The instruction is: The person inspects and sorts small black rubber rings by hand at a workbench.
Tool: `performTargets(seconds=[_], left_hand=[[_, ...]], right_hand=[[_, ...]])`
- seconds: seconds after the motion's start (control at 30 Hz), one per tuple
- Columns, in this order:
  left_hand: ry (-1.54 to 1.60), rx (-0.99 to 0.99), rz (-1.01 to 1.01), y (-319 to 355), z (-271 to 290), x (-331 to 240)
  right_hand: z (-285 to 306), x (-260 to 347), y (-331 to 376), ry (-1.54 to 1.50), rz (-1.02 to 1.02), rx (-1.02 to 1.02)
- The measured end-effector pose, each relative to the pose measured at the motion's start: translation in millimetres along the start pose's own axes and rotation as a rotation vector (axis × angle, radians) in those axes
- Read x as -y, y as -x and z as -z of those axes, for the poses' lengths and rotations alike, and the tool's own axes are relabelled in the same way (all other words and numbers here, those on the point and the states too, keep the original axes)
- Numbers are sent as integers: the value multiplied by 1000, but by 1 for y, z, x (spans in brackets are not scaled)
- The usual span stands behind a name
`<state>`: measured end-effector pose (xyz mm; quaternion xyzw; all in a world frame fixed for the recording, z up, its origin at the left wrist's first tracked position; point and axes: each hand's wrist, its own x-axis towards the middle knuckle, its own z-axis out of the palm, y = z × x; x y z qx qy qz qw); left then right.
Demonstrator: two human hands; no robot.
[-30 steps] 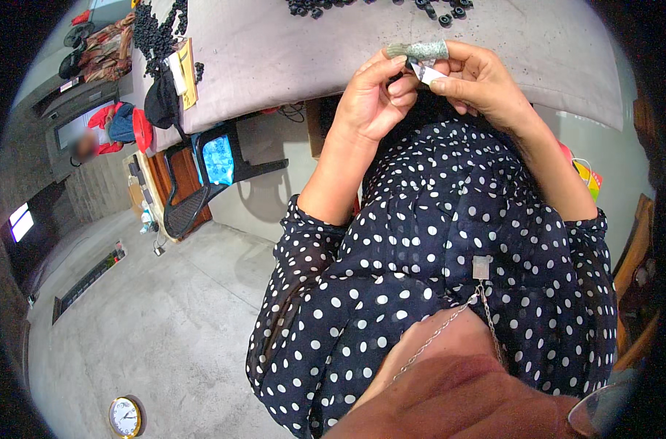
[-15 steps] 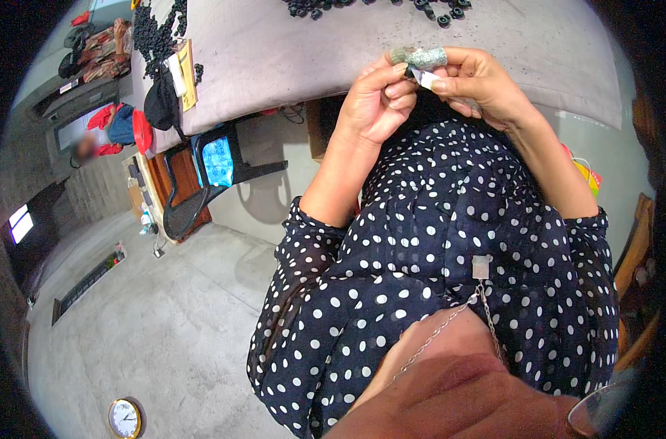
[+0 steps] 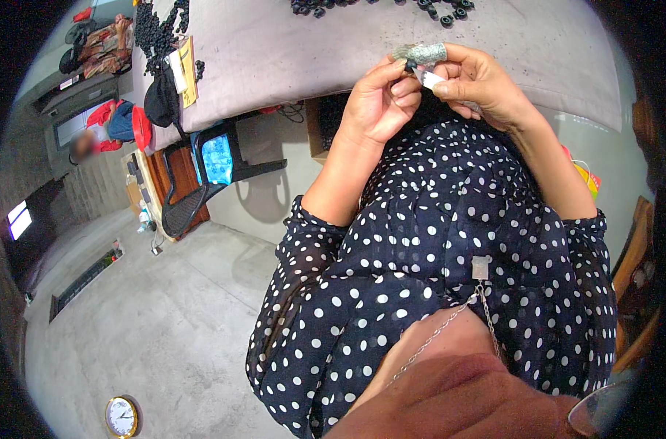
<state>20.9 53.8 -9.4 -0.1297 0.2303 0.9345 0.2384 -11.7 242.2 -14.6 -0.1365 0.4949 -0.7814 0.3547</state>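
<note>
Near the table's front edge, my left hand [image 3: 380, 106] pinches a small black part [image 3: 409, 66] between thumb and index finger. Facing it, my right hand [image 3: 486, 86] is closed on a small white blade-like piece [image 3: 429, 78], its thin end against or very near the black part. A patterned pale-green finger cover [image 3: 426, 54] wraps my right index finger. A duller green cover [image 3: 403, 53] is on my left index fingertip. The black part's exact shape is mostly hidden by my fingers.
Several black ring-shaped parts [image 3: 447, 20] lie on the grey-covered table [image 3: 274, 58] at the far side. Another heap of black parts [image 3: 156, 45] is at the left, near a yellow strip [image 3: 189, 73]. A black chair [image 3: 183, 212] stands left; a person in red [image 3: 102, 128] sits beyond.
Both hands stay together at nearly the same place. The white piece has tilted slightly, and a little more of the black part shows between my fingers.
</note>
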Motion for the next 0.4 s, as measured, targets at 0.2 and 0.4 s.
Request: performTargets(seconds=[0.2,0.4], left_hand=[[17,37,22,-1,4,1],[51,59,54,1,7,2]], right_hand=[[2,-1,0,-8,-11,11],[6,-8,-4,-50,-23,33]])
